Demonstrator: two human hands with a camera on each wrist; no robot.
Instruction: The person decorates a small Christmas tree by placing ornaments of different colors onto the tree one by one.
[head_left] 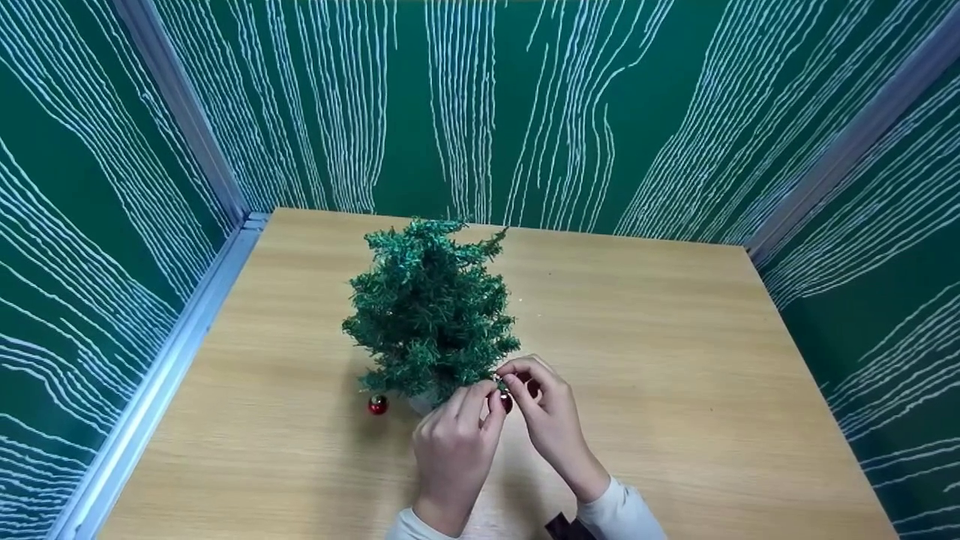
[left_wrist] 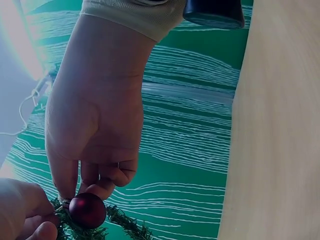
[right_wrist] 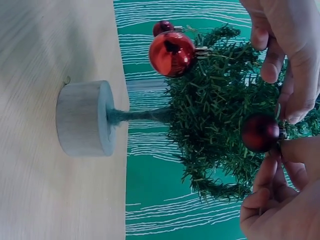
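Note:
A small artificial Christmas tree (head_left: 431,315) stands on a round pale base (right_wrist: 82,119). At its near right side both hands meet around a dark red bauble (right_wrist: 260,132), also in the left wrist view (left_wrist: 87,210). My right hand (head_left: 551,420) pinches the bauble by its cap. Across from it, my left hand (head_left: 454,442) pinches a green branch tip beside the cap; fingers partly hide this contact. On the tree's left side hang a shiny red bauble (right_wrist: 171,54) and a smaller-looking dark red one (right_wrist: 163,28).
The tree stands on a light wooden table (head_left: 675,360). Green walls (head_left: 405,90) with white wavy lines surround its back and sides. A small ring-shaped thing (right_wrist: 67,80) lies near the base. A dark camera (head_left: 566,527) sits on my right wrist.

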